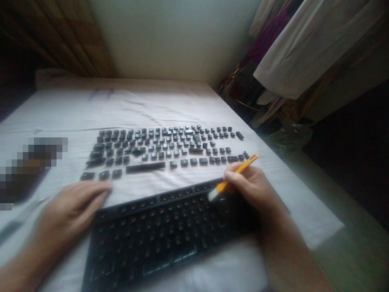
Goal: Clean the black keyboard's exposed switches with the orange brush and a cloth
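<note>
One yellow-handled brush sits pinched in my right fingers over the keycap-stripped keyboard, left fingers loose beside it; I'd sweep lightly.

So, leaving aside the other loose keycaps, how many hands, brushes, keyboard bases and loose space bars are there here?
Hands: 2, the left hand and the right hand
Brushes: 1, a yellow brush
Keyboard bases: 1, a black keyboard base
Loose space bars: 1, a long dark space bar
Total: 5
</note>
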`<state>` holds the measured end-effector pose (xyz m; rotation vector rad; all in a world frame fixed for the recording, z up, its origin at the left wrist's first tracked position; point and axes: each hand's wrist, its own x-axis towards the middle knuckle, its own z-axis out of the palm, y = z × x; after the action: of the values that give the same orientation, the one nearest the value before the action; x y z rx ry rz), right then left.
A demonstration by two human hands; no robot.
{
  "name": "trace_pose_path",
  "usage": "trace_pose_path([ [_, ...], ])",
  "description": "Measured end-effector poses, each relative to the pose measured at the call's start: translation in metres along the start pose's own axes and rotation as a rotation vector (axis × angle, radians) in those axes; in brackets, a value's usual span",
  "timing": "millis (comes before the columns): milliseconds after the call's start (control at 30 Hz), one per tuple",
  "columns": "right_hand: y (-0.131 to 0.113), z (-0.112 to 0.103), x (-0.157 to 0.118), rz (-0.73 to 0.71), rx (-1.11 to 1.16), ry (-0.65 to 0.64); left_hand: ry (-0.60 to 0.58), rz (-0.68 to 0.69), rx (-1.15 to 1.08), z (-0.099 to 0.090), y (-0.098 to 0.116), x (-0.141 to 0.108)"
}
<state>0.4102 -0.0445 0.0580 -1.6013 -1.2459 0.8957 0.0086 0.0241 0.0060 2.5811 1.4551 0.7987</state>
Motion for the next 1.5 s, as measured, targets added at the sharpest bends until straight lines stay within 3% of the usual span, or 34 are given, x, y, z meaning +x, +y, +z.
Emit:
trace_pose_path([
  [200, 0.001, 0.004, 0.002, -0.024, -0.064, -0.038, 0.005, -0.010, 0.008, 0.001, -0.004, -0.003],
  [433, 0.001, 0.006, 0.000, -0.004, 0.008, -0.080, 0.009, 0.024, -0.006, 0.002, -0.006, -0.002],
  [667, 0.000, -0.002, -0.001, -0.016, 0.019, -0.002, -0.006, 0.005, 0.006, 0.001, -0.006, -0.004],
  [1000, -0.001, 0.001, 0.000, 0.009, 0.032, -0.116, -0.020, -0.014, -0.006, 0.001, -0.005, -0.003],
  [1167, 0.004, -0.003, 0.004, -0.051, 0.046, 0.171, -0.007, 0.003, 0.000, 0.001, -0.006, -0.003],
  [1333, 0.010, -0.006, 0.010, -0.019, 0.103, 0.357, 0.008, -0.023, -0.013, 0.002, -0.007, -0.003],
  [1500, 0.021, -0.016, 0.021, -0.018, 0.392, 0.771, 0.007, -0.045, -0.020, -0.001, -0.010, -0.001],
])
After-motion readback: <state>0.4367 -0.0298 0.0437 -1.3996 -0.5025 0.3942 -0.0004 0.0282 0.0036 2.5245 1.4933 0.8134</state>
